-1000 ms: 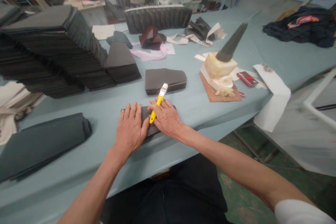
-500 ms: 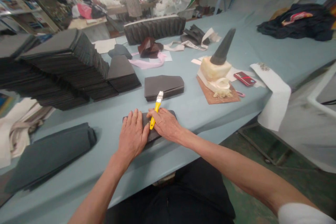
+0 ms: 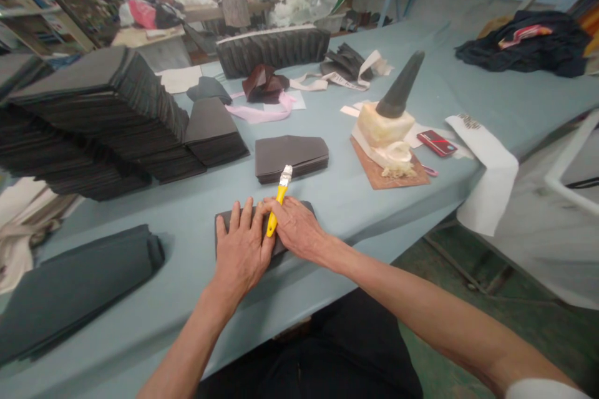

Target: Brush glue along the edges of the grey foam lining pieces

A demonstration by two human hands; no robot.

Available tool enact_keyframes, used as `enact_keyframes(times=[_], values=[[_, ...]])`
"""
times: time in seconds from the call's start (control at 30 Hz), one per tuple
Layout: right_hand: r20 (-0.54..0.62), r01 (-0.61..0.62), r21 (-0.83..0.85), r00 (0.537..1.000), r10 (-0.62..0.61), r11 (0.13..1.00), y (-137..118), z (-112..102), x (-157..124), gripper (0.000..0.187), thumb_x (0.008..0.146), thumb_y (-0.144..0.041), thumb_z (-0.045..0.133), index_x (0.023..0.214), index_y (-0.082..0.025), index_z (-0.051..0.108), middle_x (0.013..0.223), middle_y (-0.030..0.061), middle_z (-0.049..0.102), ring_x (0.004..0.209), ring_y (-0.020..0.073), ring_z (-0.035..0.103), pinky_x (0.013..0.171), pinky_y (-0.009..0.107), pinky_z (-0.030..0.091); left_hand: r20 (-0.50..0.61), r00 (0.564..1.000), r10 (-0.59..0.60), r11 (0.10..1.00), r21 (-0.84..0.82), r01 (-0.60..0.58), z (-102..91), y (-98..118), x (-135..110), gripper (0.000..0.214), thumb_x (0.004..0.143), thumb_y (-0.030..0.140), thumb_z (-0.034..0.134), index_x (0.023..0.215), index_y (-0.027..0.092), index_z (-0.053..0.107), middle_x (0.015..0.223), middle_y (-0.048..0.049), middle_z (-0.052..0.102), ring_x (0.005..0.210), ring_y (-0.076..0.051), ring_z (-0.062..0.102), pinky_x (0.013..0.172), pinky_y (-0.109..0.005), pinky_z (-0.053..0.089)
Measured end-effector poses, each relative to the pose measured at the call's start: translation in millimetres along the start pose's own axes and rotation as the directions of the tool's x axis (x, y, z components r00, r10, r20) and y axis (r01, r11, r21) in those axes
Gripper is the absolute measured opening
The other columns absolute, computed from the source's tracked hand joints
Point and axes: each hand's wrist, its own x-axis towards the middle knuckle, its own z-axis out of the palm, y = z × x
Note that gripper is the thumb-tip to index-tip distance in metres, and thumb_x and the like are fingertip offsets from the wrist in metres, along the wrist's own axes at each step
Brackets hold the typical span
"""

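Note:
My left hand (image 3: 242, 240) lies flat with fingers spread on a dark grey fabric piece (image 3: 224, 217) near the table's front edge. Beside it, my right hand (image 3: 297, 224) grips a yellow-handled paintbrush (image 3: 279, 199), its whitened bristles pointing away from me. The right hand also rests on the dark piece, and its fingertips touch or nearly touch the left fingers. Just beyond sits a small stack of similar dark pieces (image 3: 291, 157). To the right, a black cone (image 3: 401, 87) stands tilted on a glue-crusted pale block (image 3: 384, 124), on a brown board (image 3: 369, 168).
Tall stacks of dark pieces (image 3: 103, 118) fill the left side, with a dark green folded bundle (image 3: 84, 287) in front. A red box (image 3: 436, 143) and a white strip (image 3: 491, 181) lie at the right. A person (image 3: 233, 0) is in the background.
My left hand has slid slightly right, toward the right hand, exposing more of the dark piece's left end. The right hand still holds the brush. The view has shifted slightly.

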Motion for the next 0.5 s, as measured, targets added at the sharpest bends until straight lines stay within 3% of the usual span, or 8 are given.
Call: enact_keyframes(times=[0.13,0.3,0.5], values=[[0.001,-0.001,0.004,1.0,0.001,1.0,1.0,0.9,-0.9,0.047,0.103,-0.01,0.042,0.149,-0.008,0.051,0.139,0.0226,0.07,0.129,0.0293,0.063,0.119,0.05,0.048,-0.001,1.0,0.002,1.0,-0.006,-0.002,-0.4,2.0,0.5,0.059,0.109,0.041,0.035,0.162,0.018,0.05,0.172,-0.0195,0.044,0.16,-0.048,0.041,0.124,-0.076,0.04],[0.013,0.002,0.006,1.0,-0.002,1.0,1.1,-1.7,-0.8,0.051,0.099,-0.006,0.043,0.148,-0.016,0.052,0.132,0.0174,0.072,0.126,0.0276,0.064,0.115,0.049,0.049,-0.009,0.999,0.032,0.999,-0.025,-0.032,5.0,2.2,2.4,0.061,0.109,0.035,0.035,0.163,0.009,0.047,0.172,-0.0221,0.043,0.162,-0.041,0.04,0.131,-0.062,0.04],[0.02,0.015,-0.005,1.0,-0.015,1.0,0.0,-4.2,0.7,0.045,0.098,-0.006,0.043,0.141,-0.015,0.054,0.124,0.0169,0.073,0.121,0.0269,0.064,0.113,0.047,0.05,-0.039,0.998,0.041,0.999,-0.022,-0.042,8.3,5.0,0.6,0.06,0.109,0.033,0.035,0.162,0.008,0.048,0.171,-0.0217,0.044,0.162,-0.039,0.041,0.132,-0.059,0.04]])
